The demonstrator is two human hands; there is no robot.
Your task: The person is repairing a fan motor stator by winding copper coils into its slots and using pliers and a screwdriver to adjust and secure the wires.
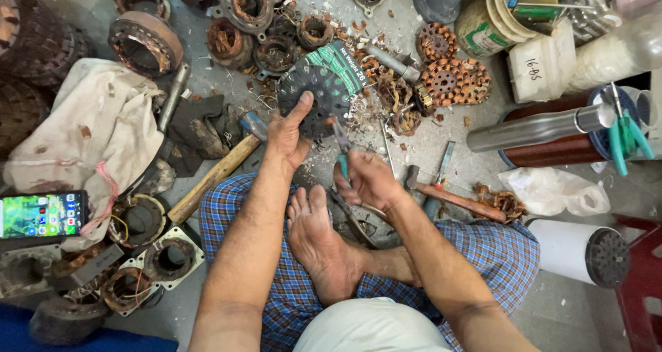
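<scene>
Left hand (288,139) grips the dark round stator disc (314,98), thumb across its face, holding it tilted upright. Right hand (369,179) is closed around teal-handled pliers (340,147), tips at the disc's lower right edge. Bare foot (318,238) sits just below the disc; wooden-handled hammer (214,176) lies to its lower left, copper-wound cores (452,82) to its right.

Plier tips (336,126) hidden behind the dark round motor part (314,97), stator pile (27,42) cut off left.
</scene>
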